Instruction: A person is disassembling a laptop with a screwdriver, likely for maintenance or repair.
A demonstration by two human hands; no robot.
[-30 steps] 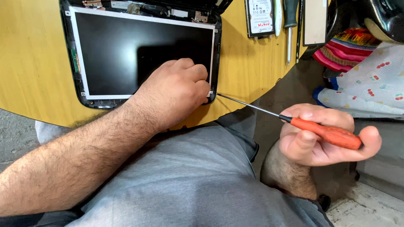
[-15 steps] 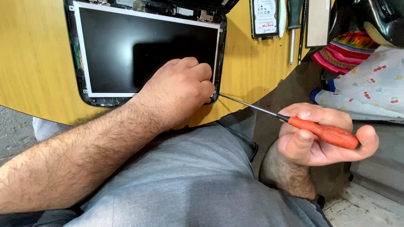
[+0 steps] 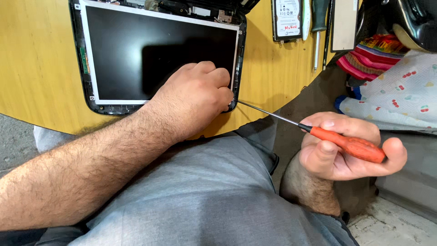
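Laptop screen panel (image 3: 159, 59) flat on yellow table (image 3: 36, 68). Left hand (image 3: 195, 98) curled narrow, pressed at panel's lower right corner. Orange screwdriver (image 3: 346, 145) gripped in right hand (image 3: 346, 152); tip should be kept seated at corner, shaft low, slip onto glass avoided.

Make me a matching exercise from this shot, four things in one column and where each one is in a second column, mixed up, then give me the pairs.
Things:
1. left hand
2. right hand
3. orange-handled screwdriver
4. hard drive

Places:
A. lying on the yellow table at the top, right of the laptop screen
B. pressed on the screen's lower right corner
C. off the table's edge, wrapped round a handle
D. tip at the screen's corner, handle in a fist

Pairs: 1-B, 2-C, 3-D, 4-A
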